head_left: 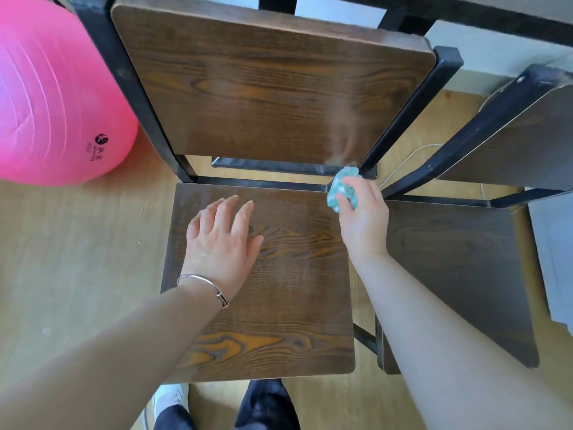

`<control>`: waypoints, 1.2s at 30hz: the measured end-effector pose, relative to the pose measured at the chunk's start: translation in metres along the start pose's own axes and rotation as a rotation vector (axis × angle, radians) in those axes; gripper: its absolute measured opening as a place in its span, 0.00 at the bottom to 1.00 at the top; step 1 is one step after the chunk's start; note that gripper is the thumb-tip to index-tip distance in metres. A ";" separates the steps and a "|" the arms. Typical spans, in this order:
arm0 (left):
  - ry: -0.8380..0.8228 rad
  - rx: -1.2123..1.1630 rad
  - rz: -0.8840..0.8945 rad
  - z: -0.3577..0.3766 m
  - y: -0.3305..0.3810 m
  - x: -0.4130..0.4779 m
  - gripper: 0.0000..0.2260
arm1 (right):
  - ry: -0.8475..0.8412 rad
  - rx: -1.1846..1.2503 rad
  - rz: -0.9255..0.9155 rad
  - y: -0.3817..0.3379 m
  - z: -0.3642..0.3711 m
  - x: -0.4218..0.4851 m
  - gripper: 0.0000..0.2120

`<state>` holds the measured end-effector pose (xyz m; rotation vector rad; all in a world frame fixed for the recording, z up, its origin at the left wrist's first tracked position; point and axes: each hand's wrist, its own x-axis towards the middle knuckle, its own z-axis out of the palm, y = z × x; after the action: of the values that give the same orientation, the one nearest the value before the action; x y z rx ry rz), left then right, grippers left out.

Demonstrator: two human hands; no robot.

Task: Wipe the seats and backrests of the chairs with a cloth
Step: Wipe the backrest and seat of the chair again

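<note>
A dark wood-grain chair stands in front of me, its seat (279, 305) low in the view and its backrest (263, 88) above, both on a black metal frame. My left hand (221, 243) rests flat on the seat's left part, fingers straight, a silver bangle on the wrist. My right hand (362, 218) grips a bunched teal cloth (341, 189) at the seat's back right corner, beside the black frame post. A second chair stands to the right, with its seat (459, 274) and backrest (527, 144) partly in view.
A big pink exercise ball (52, 97) sits on the wooden floor (77, 259) left of the chair. A black table frame (465, 20) runs along the top right. A white cable (412, 156) lies on the floor between the chairs. My feet are below the seat's front edge.
</note>
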<state>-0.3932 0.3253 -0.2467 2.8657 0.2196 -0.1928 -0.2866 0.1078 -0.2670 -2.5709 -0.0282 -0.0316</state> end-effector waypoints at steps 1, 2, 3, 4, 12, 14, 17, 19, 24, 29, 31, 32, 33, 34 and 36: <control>0.005 0.002 0.004 -0.004 0.000 -0.001 0.25 | 0.012 0.010 0.001 -0.007 -0.008 -0.003 0.13; 0.012 0.007 0.009 -0.009 0.000 -0.002 0.25 | 0.028 0.018 0.003 -0.014 -0.017 -0.005 0.15; 0.020 0.015 0.015 -0.015 0.000 -0.002 0.25 | 0.050 0.025 -0.003 -0.021 -0.028 -0.007 0.15; 0.029 0.021 0.022 -0.022 0.001 0.000 0.25 | 0.080 0.030 -0.023 -0.029 -0.040 -0.007 0.16; 0.242 -0.010 0.126 -0.108 0.019 0.016 0.25 | 0.303 0.060 -0.153 -0.089 -0.140 0.014 0.15; 0.285 -0.017 0.157 -0.131 0.026 0.018 0.25 | 0.340 0.049 -0.143 -0.101 -0.163 0.025 0.14; 0.346 -0.011 0.180 -0.162 0.032 0.025 0.24 | 0.339 0.015 -0.067 -0.116 -0.191 0.049 0.15; 0.390 0.002 0.200 -0.181 0.031 0.029 0.24 | 0.294 -0.042 -0.009 -0.124 -0.201 0.066 0.17; 0.459 0.037 0.197 -0.209 0.004 0.036 0.23 | 0.167 -0.108 0.177 -0.150 -0.174 0.091 0.17; 0.441 0.015 0.105 -0.211 -0.039 0.032 0.25 | 0.199 -0.012 0.239 -0.174 -0.155 0.091 0.14; 0.425 0.019 0.072 -0.210 -0.054 0.028 0.26 | 0.150 0.021 0.166 -0.197 -0.142 0.084 0.13; 0.424 0.022 0.065 -0.210 -0.061 0.026 0.26 | 0.119 0.009 0.115 -0.213 -0.132 0.079 0.14; 0.426 0.026 0.062 -0.211 -0.068 0.023 0.26 | 0.090 -0.008 0.063 -0.232 -0.121 0.074 0.15; 0.429 0.027 0.057 -0.212 -0.075 0.020 0.26 | 0.059 -0.017 0.020 -0.251 -0.111 0.069 0.15; 0.431 0.026 0.040 -0.216 -0.089 0.015 0.25 | -0.001 -0.001 -0.035 -0.285 -0.089 0.060 0.16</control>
<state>-0.3694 0.4700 -0.0645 2.8992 0.2407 0.4364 -0.2360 0.3005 -0.0364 -2.5710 -0.0730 -0.0434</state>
